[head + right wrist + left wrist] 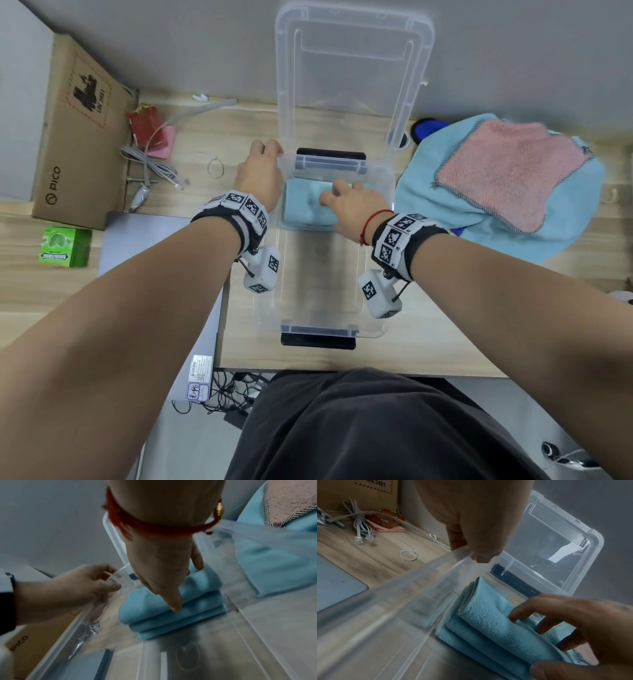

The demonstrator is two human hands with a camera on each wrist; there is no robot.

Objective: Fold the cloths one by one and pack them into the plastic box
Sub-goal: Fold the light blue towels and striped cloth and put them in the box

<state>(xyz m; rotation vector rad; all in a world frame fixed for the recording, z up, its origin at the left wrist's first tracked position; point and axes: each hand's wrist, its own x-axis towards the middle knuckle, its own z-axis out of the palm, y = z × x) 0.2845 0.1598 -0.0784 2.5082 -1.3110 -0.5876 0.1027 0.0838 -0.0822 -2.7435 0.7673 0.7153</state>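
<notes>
Left hand (261, 171) is gripping the far-left rim corner of the clear rectangular plastic box (373, 329), fingers curled over the edge, steadying it. Right hand (349, 205) is reaching inside with fingers spread and fairly straight, pressing down on the folded light-blue microfibre cloth (305, 209) lying at the far end of the box floor. Step looks like seating the first packed cloth. Next move likely calls for lifting the right hand out toward the pink terry cloth (503, 171) lying on the unfolded light-blue cloth (421, 192) just right of the box. Clear lid (352, 51) is leaning against the wall behind.
</notes>
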